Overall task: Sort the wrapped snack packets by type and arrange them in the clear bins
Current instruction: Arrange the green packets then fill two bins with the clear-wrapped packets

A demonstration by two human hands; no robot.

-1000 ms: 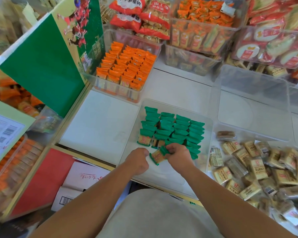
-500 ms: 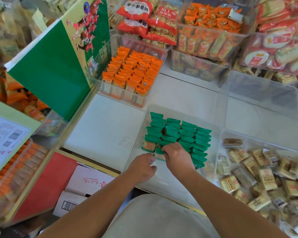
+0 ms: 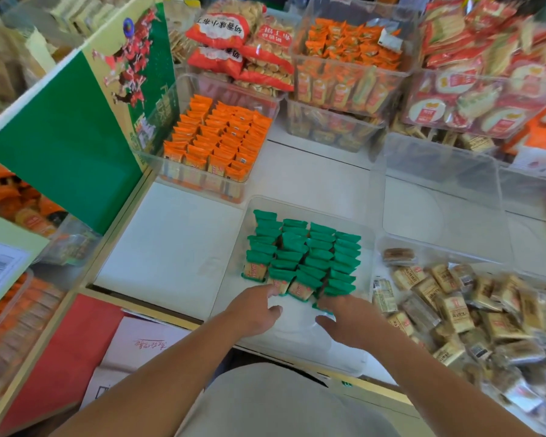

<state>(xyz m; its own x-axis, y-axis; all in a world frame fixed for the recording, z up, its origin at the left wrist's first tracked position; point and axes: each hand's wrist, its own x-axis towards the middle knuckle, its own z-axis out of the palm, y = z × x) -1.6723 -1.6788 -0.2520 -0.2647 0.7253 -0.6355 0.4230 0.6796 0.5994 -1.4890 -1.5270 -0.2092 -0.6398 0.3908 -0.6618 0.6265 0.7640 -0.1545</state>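
- Green packets (image 3: 303, 253) are standing in four columns inside one clear bin (image 3: 292, 348), leaving its near floor bare.
- Left hand (image 3: 252, 313) is lying relaxed, empty.
- Right hand (image 3: 350, 321) is covering front-right packets; grasp indeterminate.

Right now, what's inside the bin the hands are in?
Rows of green packets fill the bin's far part; its near floor is bare. The left hand and right hand reach the front row, and the right hand hides some packets' ends.

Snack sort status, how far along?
Done: orange packets lie rowed in a rear bin. In hand: left hand and right hand touch the front of the green packets, rowed in the near bin. Left: tan packets lie heaped on the right; an empty bin sits behind them.
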